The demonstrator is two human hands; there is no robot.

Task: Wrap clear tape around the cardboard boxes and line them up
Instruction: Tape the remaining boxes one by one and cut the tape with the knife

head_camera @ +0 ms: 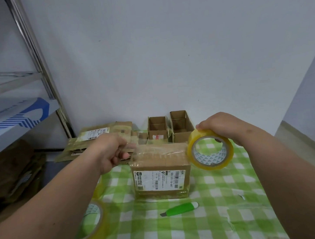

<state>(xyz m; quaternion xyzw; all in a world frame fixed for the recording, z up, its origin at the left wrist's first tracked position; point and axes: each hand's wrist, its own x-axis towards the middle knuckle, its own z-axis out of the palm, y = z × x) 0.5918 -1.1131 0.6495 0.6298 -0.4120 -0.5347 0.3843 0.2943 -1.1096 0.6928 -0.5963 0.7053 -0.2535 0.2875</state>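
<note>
Green-checked cloth (221, 198) bears labelled, tape-wrapped box (160, 174); right hand (224, 126) grips roll (210, 150); left hand (109, 151) seemingly pinches tape.

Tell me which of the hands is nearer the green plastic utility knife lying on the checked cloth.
Roughly equal. The left hand pinches tape beyond the green plastic utility knife, up-left; the right hand grips a roll up-right.

A green checked tablecloth (230, 197) with a green utility knife (179, 209) lying on it. Left of the cloth stands a metal shelf (38, 58) holding a blue-and-white box (19, 115).
</note>
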